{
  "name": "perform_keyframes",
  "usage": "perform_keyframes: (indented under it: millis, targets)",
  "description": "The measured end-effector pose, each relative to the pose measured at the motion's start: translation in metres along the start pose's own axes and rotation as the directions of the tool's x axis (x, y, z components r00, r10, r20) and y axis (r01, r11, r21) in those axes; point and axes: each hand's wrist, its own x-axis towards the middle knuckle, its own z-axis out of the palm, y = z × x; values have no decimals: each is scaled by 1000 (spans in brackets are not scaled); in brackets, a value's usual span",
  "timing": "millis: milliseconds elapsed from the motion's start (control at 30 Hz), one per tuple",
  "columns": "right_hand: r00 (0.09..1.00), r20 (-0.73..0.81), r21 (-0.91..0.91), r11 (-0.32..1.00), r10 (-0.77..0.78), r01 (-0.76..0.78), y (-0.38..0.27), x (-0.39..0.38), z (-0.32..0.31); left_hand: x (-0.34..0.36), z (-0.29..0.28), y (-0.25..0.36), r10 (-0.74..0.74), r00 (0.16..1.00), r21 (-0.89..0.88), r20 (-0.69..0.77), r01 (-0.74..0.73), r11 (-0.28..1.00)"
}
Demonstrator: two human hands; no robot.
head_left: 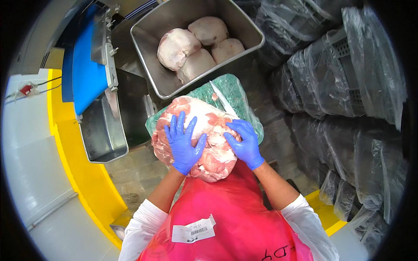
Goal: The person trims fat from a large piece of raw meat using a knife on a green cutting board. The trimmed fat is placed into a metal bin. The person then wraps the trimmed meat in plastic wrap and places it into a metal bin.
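A large raw cut of meat (201, 121), pink with white fat, rests on a green board (250, 103) in front of my red apron. Blue gloves cover both hands. My left hand (183, 145) lies flat on the meat's left part with its fingers spread. On the right side, my right hand (245, 144) presses on the meat with fingers bent; whether they pinch any of it I cannot make out. Beyond the meat a knife (223, 98) with a pale blade lies on the board, its near end by the meat's edge.
A steel bin (150, 71) holding several large pieces of meat (178, 48) stands beyond the board. At left are a blue conveyor belt (90, 65), a smaller steel container (102, 130) and a yellow barrier (80, 161). Crates wrapped in clear plastic (326, 78) line the right.
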Motion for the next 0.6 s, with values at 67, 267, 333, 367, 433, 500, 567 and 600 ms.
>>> perform_keyframes:
  millis: [67,267,333,367,433,500,567,600]
  targets:
    - [999,28,47,998,-40,39,4,6,-4,-3,2,-3,-8,1000,10,-18,8,1000]
    - [963,269,222,973,-2,-60,47,35,-13,2,7,-4,-8,1000,45,-15,9,999]
    - [923,347,266,926,168,-269,51,55,-9,5,8,-2,2,1000,56,-15,-1,998]
    - [907,376,218,933,189,-285,51,67,-10,6,9,-2,6,1000,61,-16,-5,998]
    - [866,473,100,968,159,-232,58,87,-6,6,9,-1,0,1000,72,-9,1,997]
    - [820,560,-10,991,119,-136,56,103,-3,6,9,-1,-2,1000,78,-7,2,997]
    - [782,615,-95,994,102,-55,49,108,6,6,8,0,1,1000,81,-11,0,997]
    - [767,632,-134,991,109,-31,46,108,12,7,8,1,-7,1000,80,-9,7,997]
